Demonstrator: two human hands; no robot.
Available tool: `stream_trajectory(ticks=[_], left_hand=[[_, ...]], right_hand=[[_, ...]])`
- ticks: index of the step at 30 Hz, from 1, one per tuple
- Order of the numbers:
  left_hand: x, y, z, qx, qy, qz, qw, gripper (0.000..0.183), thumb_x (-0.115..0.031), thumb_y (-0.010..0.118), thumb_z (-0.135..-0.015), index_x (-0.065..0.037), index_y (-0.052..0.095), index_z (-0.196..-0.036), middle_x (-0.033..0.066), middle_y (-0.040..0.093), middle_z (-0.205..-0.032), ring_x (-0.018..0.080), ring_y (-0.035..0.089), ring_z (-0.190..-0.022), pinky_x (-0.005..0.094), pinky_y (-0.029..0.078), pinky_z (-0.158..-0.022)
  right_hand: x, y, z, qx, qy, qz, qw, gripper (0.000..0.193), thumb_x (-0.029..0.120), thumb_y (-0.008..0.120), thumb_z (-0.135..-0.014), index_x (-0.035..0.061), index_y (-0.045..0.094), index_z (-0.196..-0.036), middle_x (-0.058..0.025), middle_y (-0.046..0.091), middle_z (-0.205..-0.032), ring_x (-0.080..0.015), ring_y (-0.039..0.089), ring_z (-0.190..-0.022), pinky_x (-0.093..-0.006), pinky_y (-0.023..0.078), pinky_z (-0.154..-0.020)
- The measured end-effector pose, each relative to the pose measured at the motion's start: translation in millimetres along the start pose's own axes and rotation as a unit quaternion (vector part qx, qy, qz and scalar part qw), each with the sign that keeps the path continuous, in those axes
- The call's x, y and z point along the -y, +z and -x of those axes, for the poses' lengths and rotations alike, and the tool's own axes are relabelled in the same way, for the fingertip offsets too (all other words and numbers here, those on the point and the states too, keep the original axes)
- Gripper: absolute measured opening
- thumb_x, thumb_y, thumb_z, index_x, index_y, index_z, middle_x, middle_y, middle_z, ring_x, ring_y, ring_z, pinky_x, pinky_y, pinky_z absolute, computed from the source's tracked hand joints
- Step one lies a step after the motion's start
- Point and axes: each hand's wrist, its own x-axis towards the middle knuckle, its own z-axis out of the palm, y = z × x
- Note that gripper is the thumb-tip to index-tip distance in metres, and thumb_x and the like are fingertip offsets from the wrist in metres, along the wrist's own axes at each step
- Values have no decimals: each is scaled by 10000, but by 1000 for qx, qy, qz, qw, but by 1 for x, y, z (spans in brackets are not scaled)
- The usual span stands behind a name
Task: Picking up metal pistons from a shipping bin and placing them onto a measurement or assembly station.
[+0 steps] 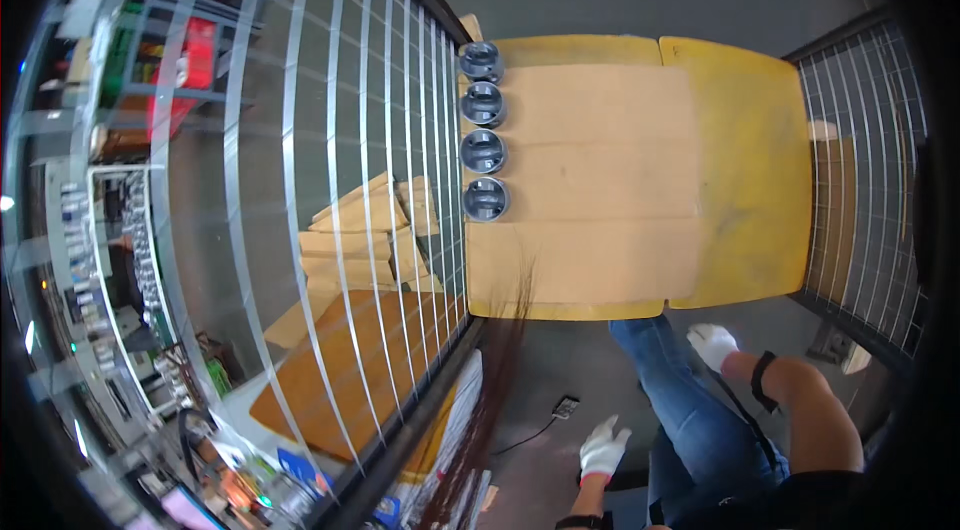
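Note:
My left hand (604, 450), in a white glove, hangs low with its fingers apart and nothing in it. It is over the grey floor, left of my legs in blue jeans. My right hand (712, 345), also white-gloved, is beside my knee near the front edge of the yellow platform (755, 170). Its fingers are loosely bent and I see nothing in them. Neither hand touches the platform. Several dark grey, cup-shaped metal pieces that look like engine pistons (484, 152) stand in a row along the platform's left edge, on cardboard sheets (600, 185).
Metal grid fences (340, 130) flank the platform on both sides. A small dark box with a cable (566, 407) lies on the floor near my left hand. Beyond the left fence are flattened cardboard (350, 240), a brown board (360, 370) and loaded shelves (125, 280).

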Motion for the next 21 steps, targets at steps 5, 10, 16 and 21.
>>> stream_trajectory(ticks=[5, 10, 16, 21], left_hand=[[132, 189, 96, -204, -33, 85, 975, 562, -410, 611, -962, -103, 593, -1432, 182, 716, -1162, 320, 683, -1056, 423, 532, -891], [129, 320, 154, -224, -149, 305, 913, 524, -364, 635, -960, -95, 614, -1409, 133, 692, -1072, 256, 632, -942, 383, 485, -791], [137, 432, 208, -254, -198, 510, 797, 479, -310, 665, -958, -87, 638, -1382, 74, 663, -963, 180, 571, -804, 335, 428, -671], [148, 469, 235, -269, -152, 653, 691, 444, -264, 689, -956, -79, 659, -1359, 24, 639, -872, 117, 521, -690, 296, 381, -571]], right_hand=[[-197, 42, 88, 226, 297, 43, 927, 464, 448, 507, -979, 80, 756, -1111, -176, 736, -1179, -323, 687, -1122, -460, 533, -952], [-327, 40, 118, 397, 468, -65, 787, 524, 488, 439, -1014, 229, 461, -1469, 19, 492, -1504, -185, 549, -1326, -477, 508, -1021], [-190, 7, 148, 245, 121, 184, 944, 454, 421, 520, -1003, 47, 765, -924, -136, 746, -819, -288, 695, -667, -438, 546, -630], [-59, -19, 104, 69, -276, 355, 891, 518, 459, 451, -994, 56, 761, -1094, -230, 709, -1161, -418, 664, -1140, -480, 518, -952]])
